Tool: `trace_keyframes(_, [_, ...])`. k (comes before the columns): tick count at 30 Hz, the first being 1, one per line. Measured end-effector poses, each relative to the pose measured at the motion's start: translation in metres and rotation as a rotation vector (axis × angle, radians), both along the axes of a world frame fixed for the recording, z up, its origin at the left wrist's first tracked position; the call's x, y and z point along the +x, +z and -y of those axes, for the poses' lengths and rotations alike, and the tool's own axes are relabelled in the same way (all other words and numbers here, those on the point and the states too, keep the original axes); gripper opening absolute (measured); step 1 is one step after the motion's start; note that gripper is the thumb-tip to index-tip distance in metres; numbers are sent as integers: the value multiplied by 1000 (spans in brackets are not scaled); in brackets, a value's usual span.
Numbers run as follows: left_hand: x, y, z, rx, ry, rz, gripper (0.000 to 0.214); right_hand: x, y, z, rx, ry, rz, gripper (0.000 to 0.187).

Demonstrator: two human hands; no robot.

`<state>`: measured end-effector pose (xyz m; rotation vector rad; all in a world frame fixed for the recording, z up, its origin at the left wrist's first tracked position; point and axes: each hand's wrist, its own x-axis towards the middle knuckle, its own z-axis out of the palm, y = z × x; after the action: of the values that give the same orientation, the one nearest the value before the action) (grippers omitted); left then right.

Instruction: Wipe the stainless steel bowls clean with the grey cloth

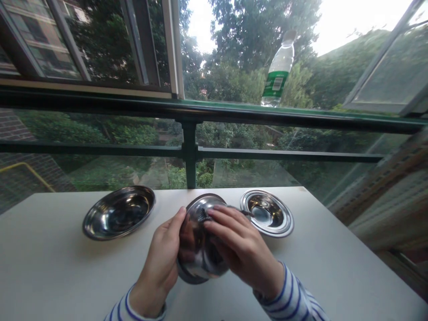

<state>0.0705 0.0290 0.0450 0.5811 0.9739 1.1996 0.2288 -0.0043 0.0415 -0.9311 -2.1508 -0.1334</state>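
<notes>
Held tilted at lower centre: shiny round stainless-steel bowl, rim clasped in curled left hand, right hand spread flat over it. Likely light, rigid, slippery; best gripped by rim.

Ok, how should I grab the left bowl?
Pinch the near rim of the left bowl from above, on your side. It sits upright on the table, its thin flared rim free all round. Your left hand, now holding the middle bowl, is nearest.
</notes>
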Motion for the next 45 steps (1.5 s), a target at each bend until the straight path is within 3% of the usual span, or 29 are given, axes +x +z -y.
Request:
trace_keyframes(3, [1, 0, 1, -22, -9, 17, 22, 2, 0, 1, -19, -32, -9, 30])
trace_keyframes(8, [-2, -1, -2, 9, 62, 33, 23, -11, 5, 11, -12, 141, 186, 27])
trace_keyframes(16, [0, 1, 2, -26, -11, -47, 22, 12, -7, -9, -55, -99, -90, 33])
trace_keyframes(21, [-2, -1, 0, 36, 42, -34, 25, -9, 4, 8, 2, 104, 123, 26])
trace_keyframes(23, [-2, -2, 0, 70, 47, -50, 28, -11, 6, 9, 21, 124, 148, 25])
trace_keyframes(30, [0, -2, 3, -9, -23, -116, 27, 15, -8, -9, -65, -97, -132, 30])
trace_keyframes(37, [-2, -5, -2, 101, 26, -79, 26, -14, 1, 9, 21, 84, 120, 25])
trace_keyframes(43, [1, -3, 3, 7, -41, -87, 23, 8, -6, -8, -32, -80, -142, 29])
trace_keyframes(45, [2, -1, 3, -8, -40, -75, 22, 10, -7, -8, -49, -92, -145, 30])
